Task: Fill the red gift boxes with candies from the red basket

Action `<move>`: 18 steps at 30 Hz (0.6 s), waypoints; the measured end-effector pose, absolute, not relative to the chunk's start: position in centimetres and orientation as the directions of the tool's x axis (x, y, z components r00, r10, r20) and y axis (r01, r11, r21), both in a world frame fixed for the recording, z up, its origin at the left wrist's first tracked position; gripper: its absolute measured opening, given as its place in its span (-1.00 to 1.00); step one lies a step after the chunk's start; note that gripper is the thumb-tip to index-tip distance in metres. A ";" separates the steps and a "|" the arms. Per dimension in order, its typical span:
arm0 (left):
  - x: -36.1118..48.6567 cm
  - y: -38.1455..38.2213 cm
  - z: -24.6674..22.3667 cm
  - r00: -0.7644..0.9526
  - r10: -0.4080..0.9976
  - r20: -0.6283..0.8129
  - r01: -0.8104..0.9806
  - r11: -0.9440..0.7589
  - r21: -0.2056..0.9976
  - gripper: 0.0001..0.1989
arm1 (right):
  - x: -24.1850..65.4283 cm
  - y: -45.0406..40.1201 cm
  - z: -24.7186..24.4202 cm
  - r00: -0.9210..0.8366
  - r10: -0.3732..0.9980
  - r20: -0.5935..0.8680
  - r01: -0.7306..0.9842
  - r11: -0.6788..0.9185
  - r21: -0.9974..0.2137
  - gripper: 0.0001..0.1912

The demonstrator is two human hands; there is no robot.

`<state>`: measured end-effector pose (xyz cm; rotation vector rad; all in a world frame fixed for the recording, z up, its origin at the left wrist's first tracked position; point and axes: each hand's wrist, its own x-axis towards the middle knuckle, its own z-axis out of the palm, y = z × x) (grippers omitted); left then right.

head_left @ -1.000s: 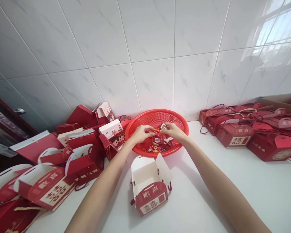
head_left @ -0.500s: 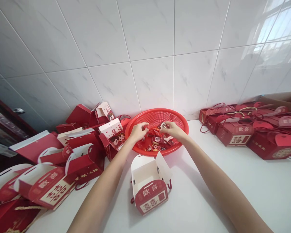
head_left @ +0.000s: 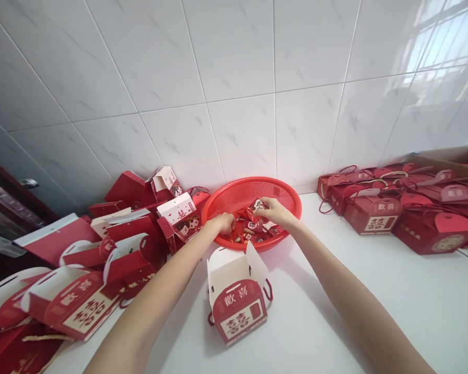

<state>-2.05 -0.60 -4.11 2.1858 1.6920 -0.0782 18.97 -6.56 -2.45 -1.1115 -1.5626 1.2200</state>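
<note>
Red wrapped candies (head_left: 252, 225), glossy and bearing pale labels, are lying in a red perforated basket (head_left: 234, 188) against the tiled wall. The right hand (head_left: 275, 212) is pinching at a red wrapper among them; the left hand (head_left: 223, 223) is curling over the basket's left side, its grip impossible to tell. An open, white-lined box (head_left: 239, 306) is standing on the desk (head_left: 296, 322) before the basket.

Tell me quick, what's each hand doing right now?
Left hand: fingers curled, in the basket; can't tell if it's holding anything.
Right hand: fingers bent at the sweets; can't tell whether it's gripping one.
</note>
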 end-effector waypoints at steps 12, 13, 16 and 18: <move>-1.1 -3.2 -2.5 0.522 0.816 0.246 0.506 -0.529 0.681 -0.71 | 18.9 -5.9 -3.2 -0.249 0.957 0.146 0.054 0.164 -0.985 -0.72; -1.1 -3.3 -2.5 0.537 0.804 0.256 0.468 -0.536 0.703 -0.70 | 18.9 -5.8 -3.2 -0.250 0.955 0.163 0.039 0.178 -0.983 -0.70; -1.0 -3.6 -2.5 0.586 0.772 0.248 0.366 -0.524 0.769 -0.65 | 18.9 -5.6 -3.3 -0.244 0.952 0.185 0.018 0.195 -0.981 -0.72; -0.8 -3.7 -2.5 0.603 0.763 0.231 0.344 -0.510 0.789 -0.63 | 18.9 -5.5 -3.4 -0.223 0.957 0.186 0.022 0.196 -0.980 -0.76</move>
